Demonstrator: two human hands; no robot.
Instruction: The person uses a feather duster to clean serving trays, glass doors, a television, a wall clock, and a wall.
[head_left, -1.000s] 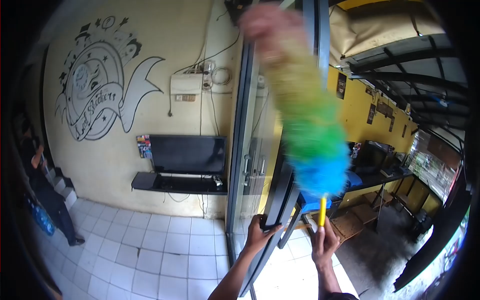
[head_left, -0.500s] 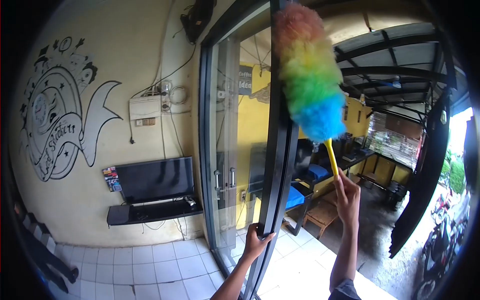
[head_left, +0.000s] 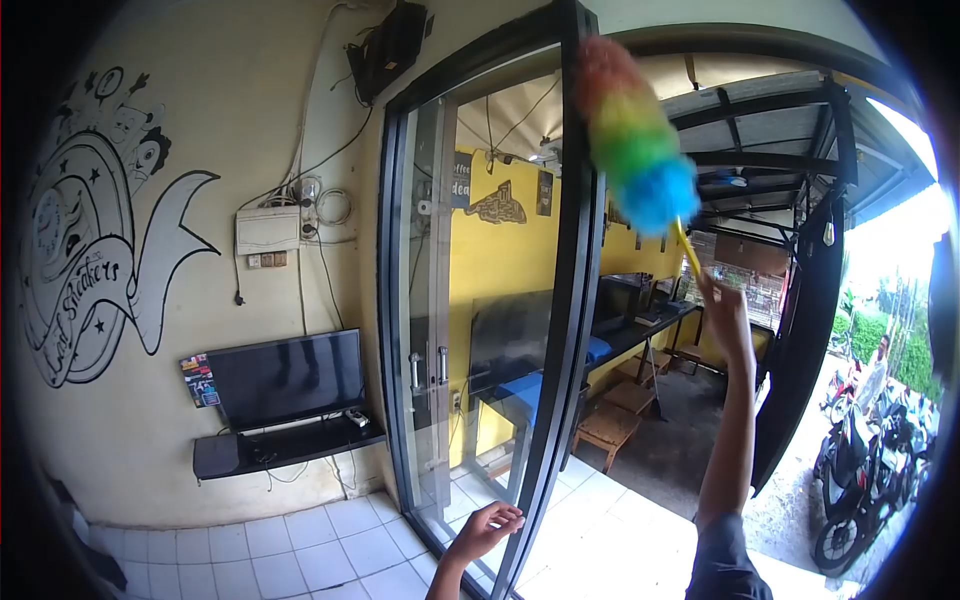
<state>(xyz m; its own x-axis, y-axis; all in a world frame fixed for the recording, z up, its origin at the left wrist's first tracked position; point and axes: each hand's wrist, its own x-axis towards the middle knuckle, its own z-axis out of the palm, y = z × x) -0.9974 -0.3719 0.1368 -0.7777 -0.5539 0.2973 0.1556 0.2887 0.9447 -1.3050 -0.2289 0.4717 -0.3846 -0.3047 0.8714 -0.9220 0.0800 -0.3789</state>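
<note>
My right hand [head_left: 728, 312] is raised and wrapped round the yellow handle of a fluffy rainbow duster [head_left: 635, 140]. The duster's head, red at the top and blue at the bottom, leans against or close to the upper part of a black door frame [head_left: 572, 230]; contact is hard to tell. Low down, my left hand [head_left: 487, 528] is beside the same frame, its fingers bent and apart with nothing in them. Glass panes with metal handles [head_left: 443, 365] are left of the frame.
A television [head_left: 288, 378] stands over a black wall shelf [head_left: 225, 455] on the left. Past the doorway are wooden stools [head_left: 606, 425] and a long black counter [head_left: 640, 335]. Parked motorcycles [head_left: 865, 480] and a person [head_left: 880, 355] are outside at the right.
The duster has gone from blurred motion to the upper door frame, with my right arm stretched higher. My left hand has let go of the frame. The view has turned right and up.
</note>
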